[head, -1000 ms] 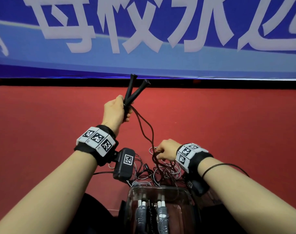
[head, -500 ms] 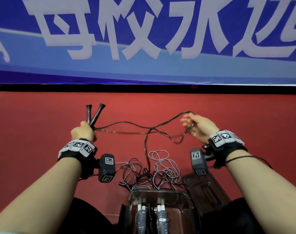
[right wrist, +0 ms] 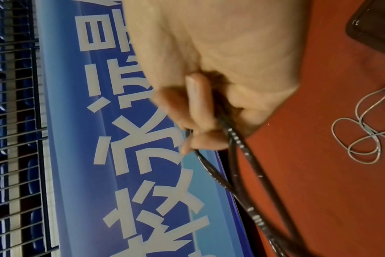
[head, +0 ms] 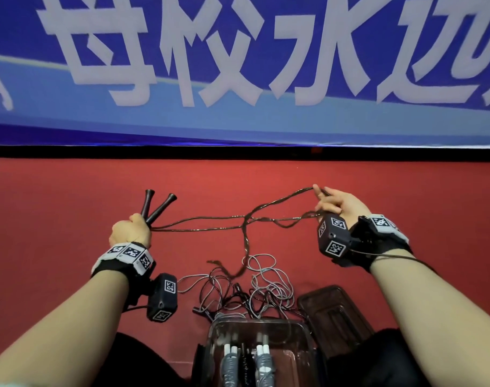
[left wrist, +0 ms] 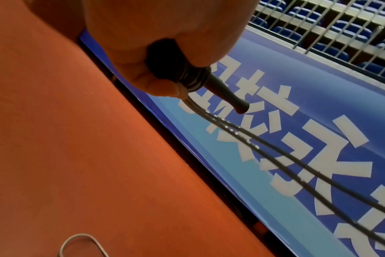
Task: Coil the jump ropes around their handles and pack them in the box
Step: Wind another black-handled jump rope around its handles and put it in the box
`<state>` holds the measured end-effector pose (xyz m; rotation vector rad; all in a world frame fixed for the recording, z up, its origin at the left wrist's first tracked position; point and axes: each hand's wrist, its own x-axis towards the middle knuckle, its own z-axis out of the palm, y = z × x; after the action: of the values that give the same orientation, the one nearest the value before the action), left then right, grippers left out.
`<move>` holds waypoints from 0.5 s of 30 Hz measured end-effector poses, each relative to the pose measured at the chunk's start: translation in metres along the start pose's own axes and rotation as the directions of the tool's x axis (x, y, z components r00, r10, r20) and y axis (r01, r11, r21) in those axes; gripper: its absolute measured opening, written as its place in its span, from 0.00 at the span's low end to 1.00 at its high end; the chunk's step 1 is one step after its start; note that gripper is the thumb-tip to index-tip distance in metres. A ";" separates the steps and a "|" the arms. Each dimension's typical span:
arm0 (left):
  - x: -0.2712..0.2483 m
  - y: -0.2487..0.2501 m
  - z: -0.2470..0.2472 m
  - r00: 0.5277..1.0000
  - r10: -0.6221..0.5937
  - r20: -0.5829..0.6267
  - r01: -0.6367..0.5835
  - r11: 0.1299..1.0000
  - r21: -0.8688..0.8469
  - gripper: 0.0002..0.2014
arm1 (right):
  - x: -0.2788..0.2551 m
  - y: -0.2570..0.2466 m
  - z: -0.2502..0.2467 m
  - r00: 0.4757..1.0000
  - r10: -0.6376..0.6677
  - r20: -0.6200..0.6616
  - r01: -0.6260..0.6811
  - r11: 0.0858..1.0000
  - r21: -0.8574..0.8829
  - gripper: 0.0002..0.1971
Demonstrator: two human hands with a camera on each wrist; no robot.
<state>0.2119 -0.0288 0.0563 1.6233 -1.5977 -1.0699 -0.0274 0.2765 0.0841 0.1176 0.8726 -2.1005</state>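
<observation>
My left hand (head: 130,229) grips two black jump-rope handles (head: 157,208) that splay upward in a V; the left wrist view shows a few turns of cord round the handles (left wrist: 187,76). The black rope (head: 227,219) runs doubled from that fist across to my right hand (head: 336,203), which holds a loop of it in curled fingers (right wrist: 198,121). A twisted strand hangs from mid-span down to the floor. The clear plastic box (head: 305,347) stands at the bottom centre, with coiled grey-handled ropes (head: 263,361) inside.
Loose grey and black ropes (head: 266,286) lie tangled on the red floor (head: 56,205) just beyond the box. A dark lid (head: 333,311) lies right of the box. A blue banner (head: 238,79) with white characters stands behind.
My left hand came down and moved left with the handles. My right hand rose from the pile and swung out to the right, drawing the black rope taut between both hands.
</observation>
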 end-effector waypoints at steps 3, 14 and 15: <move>0.000 0.000 0.000 1.000 0.006 0.010 -0.007 0.999 0.050 0.25 | 0.002 -0.002 0.001 0.969 -0.199 -0.144 0.229 0.944 0.237 0.12; 0.002 0.000 -0.001 0.996 -0.086 0.013 0.087 0.995 -0.039 0.24 | 0.018 0.012 0.001 0.518 -0.853 -0.062 0.409 0.311 -0.858 0.10; 0.005 -0.001 -0.004 0.996 -0.088 -0.006 0.088 0.996 -0.024 0.25 | 0.019 0.015 -0.006 0.483 -0.867 0.124 0.333 0.051 -0.942 0.12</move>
<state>0.2153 -0.0336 0.0565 1.6936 -1.5151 -1.1223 -0.0304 0.2612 0.0648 -0.4584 2.8022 -1.9399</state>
